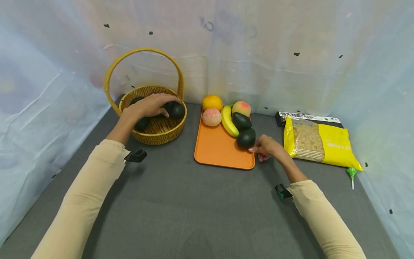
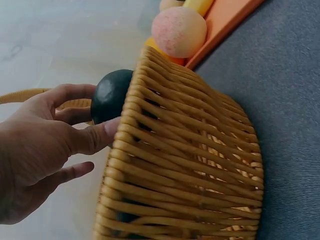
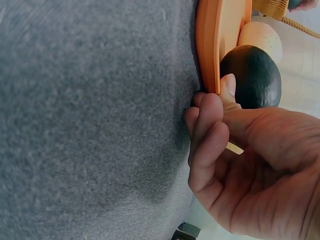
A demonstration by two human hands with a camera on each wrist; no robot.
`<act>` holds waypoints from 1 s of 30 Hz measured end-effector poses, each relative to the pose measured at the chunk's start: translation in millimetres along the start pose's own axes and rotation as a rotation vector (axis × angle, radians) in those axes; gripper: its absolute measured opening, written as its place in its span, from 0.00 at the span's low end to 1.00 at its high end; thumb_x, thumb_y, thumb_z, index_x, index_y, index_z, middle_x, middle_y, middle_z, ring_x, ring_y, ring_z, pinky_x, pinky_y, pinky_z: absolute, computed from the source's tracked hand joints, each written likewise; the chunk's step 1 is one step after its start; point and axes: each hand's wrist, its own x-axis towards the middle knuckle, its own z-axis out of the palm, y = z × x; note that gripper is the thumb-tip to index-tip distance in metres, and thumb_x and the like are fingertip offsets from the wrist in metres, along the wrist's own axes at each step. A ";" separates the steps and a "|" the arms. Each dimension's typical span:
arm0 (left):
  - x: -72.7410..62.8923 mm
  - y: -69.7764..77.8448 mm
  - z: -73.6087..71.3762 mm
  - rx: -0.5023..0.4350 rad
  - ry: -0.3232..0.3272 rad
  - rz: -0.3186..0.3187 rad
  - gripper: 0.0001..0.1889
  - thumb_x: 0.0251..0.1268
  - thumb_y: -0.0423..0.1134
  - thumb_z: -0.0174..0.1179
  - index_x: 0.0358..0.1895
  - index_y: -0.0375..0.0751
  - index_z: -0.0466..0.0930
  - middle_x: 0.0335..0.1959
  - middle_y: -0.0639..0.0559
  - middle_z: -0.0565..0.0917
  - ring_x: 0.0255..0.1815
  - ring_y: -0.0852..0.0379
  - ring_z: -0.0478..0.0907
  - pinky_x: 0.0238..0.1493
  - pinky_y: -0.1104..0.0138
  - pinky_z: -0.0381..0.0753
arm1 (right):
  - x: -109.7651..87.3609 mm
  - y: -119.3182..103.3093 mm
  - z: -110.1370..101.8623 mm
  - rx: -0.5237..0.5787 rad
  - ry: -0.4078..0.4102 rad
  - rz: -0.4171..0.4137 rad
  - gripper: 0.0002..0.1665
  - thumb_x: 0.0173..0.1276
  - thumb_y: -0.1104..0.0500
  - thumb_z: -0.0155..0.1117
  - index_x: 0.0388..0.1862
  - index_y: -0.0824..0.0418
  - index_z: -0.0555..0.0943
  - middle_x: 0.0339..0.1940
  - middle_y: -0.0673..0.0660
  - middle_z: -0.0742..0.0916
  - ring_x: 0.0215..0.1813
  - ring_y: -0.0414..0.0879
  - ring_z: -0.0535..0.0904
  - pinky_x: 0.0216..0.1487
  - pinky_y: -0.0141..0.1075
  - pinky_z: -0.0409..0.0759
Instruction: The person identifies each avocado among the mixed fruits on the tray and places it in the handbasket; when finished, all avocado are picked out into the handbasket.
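Observation:
My left hand (image 1: 152, 104) reaches into a wicker basket (image 1: 158, 138) with a tall handle. Its fingers and thumb are round a dark green avocado (image 2: 111, 96) near the basket's right rim. More dark avocados (image 1: 141, 124) lie at the basket's left side, partly hidden by the hand. My right hand (image 1: 266, 146) pinches the right edge of an orange tray (image 1: 220, 153), thumb on top and fingers below. Close to that thumb lies an avocado (image 3: 255, 77). The tray also bears a second avocado (image 1: 241, 121), a banana (image 1: 228, 122), a speckled peach (image 1: 211, 117), another peach (image 1: 241, 108) and an orange (image 1: 212, 102).
Right of the tray lies a yellow bag of pasta (image 1: 323, 142), in front of a black pasta box (image 1: 310, 118). A green lollipop (image 1: 351, 172) is near the right table edge. Pale plastic sheeting (image 1: 242, 54) encloses the back and sides of the grey table (image 1: 194, 205).

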 end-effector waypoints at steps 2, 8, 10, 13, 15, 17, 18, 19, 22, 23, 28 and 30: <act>0.1 -1.7 3.3 0.011 0.004 0.011 0.32 0.65 0.28 0.70 0.73 0.40 0.73 0.74 0.38 0.75 0.75 0.35 0.71 0.74 0.41 0.71 | 0.1 -0.2 0.0 0.001 0.000 0.000 0.20 0.77 0.52 0.66 0.32 0.68 0.85 0.16 0.55 0.86 0.21 0.40 0.83 0.30 0.36 0.87; 0.2 -5.7 13.0 0.060 0.010 -0.010 0.29 0.67 0.27 0.68 0.71 0.40 0.75 0.71 0.38 0.78 0.71 0.35 0.75 0.71 0.40 0.73 | 0.2 -0.6 0.5 0.005 -0.007 0.008 0.20 0.77 0.52 0.66 0.32 0.69 0.85 0.17 0.54 0.85 0.21 0.40 0.82 0.30 0.36 0.88; 0.6 -8.1 16.3 0.068 0.000 -0.036 0.27 0.69 0.28 0.66 0.71 0.41 0.75 0.71 0.39 0.79 0.71 0.36 0.75 0.72 0.40 0.73 | 0.3 -0.7 0.2 0.006 -0.008 0.009 0.21 0.77 0.52 0.66 0.32 0.69 0.85 0.16 0.54 0.85 0.20 0.40 0.82 0.30 0.36 0.87; 0.7 -11.3 19.8 0.057 -0.015 -0.076 0.26 0.73 0.28 0.63 0.72 0.41 0.74 0.72 0.39 0.78 0.71 0.36 0.75 0.72 0.41 0.73 | 0.5 -1.0 -0.5 0.004 -0.007 0.006 0.21 0.77 0.52 0.66 0.33 0.69 0.86 0.16 0.54 0.85 0.20 0.40 0.82 0.29 0.36 0.87; 0.8 -12.3 21.2 0.039 -0.022 -0.089 0.26 0.74 0.27 0.62 0.73 0.42 0.73 0.72 0.39 0.77 0.71 0.37 0.75 0.72 0.43 0.74 | 0.5 -1.0 -1.1 0.001 -0.008 0.008 0.20 0.77 0.52 0.66 0.33 0.69 0.86 0.17 0.54 0.85 0.20 0.40 0.82 0.30 0.36 0.87; 0.6 -12.5 21.8 0.025 -0.026 -0.093 0.27 0.74 0.26 0.61 0.73 0.41 0.72 0.72 0.39 0.77 0.71 0.37 0.76 0.70 0.43 0.76 | 0.5 -1.0 -1.4 -0.002 -0.008 0.008 0.20 0.77 0.52 0.66 0.33 0.69 0.86 0.17 0.54 0.85 0.21 0.40 0.82 0.30 0.36 0.87; 0.4 -12.4 21.9 0.020 -0.029 -0.094 0.27 0.73 0.25 0.60 0.73 0.41 0.72 0.73 0.39 0.77 0.70 0.37 0.76 0.70 0.43 0.76 | 0.5 -1.0 -1.5 -0.003 -0.008 0.008 0.20 0.77 0.52 0.66 0.33 0.69 0.86 0.17 0.54 0.85 0.21 0.40 0.82 0.30 0.36 0.87; 0.3 -12.3 21.9 0.020 -0.031 -0.095 0.27 0.73 0.25 0.60 0.73 0.41 0.72 0.73 0.39 0.76 0.70 0.37 0.76 0.70 0.44 0.76 | 0.7 -0.9 -1.6 -0.003 -0.008 0.008 0.20 0.77 0.52 0.66 0.33 0.69 0.86 0.17 0.54 0.85 0.21 0.40 0.82 0.30 0.36 0.87; 0.8 -12.6 22.1 0.043 -0.023 -0.086 0.27 0.73 0.26 0.62 0.73 0.41 0.73 0.73 0.39 0.77 0.73 0.37 0.74 0.73 0.43 0.74 | 1.2 -0.1 -1.1 -0.008 -0.008 0.010 0.21 0.77 0.51 0.66 0.32 0.68 0.86 0.17 0.54 0.86 0.21 0.40 0.83 0.30 0.36 0.87; 1.0 -12.7 21.9 0.051 -0.019 -0.082 0.27 0.73 0.26 0.62 0.73 0.40 0.73 0.73 0.39 0.77 0.73 0.37 0.74 0.74 0.43 0.73 | 1.4 0.2 -0.8 -0.009 -0.006 0.011 0.21 0.77 0.51 0.66 0.32 0.68 0.86 0.17 0.54 0.86 0.21 0.40 0.83 0.30 0.36 0.87; 1.1 -13.7 20.9 0.079 -0.009 -0.066 0.27 0.71 0.28 0.65 0.72 0.38 0.74 0.73 0.37 0.76 0.76 0.36 0.71 0.77 0.42 0.69 | 2.5 1.5 0.6 -0.003 -0.003 0.015 0.21 0.76 0.51 0.66 0.32 0.68 0.86 0.17 0.54 0.86 0.21 0.40 0.83 0.30 0.36 0.87; 0.7 -13.6 20.5 0.081 -0.008 -0.067 0.27 0.71 0.28 0.65 0.73 0.38 0.74 0.74 0.37 0.76 0.77 0.36 0.70 0.77 0.42 0.69 | 2.6 1.6 0.7 -0.001 -0.002 0.013 0.21 0.76 0.51 0.66 0.32 0.68 0.86 0.16 0.54 0.85 0.21 0.40 0.83 0.30 0.36 0.87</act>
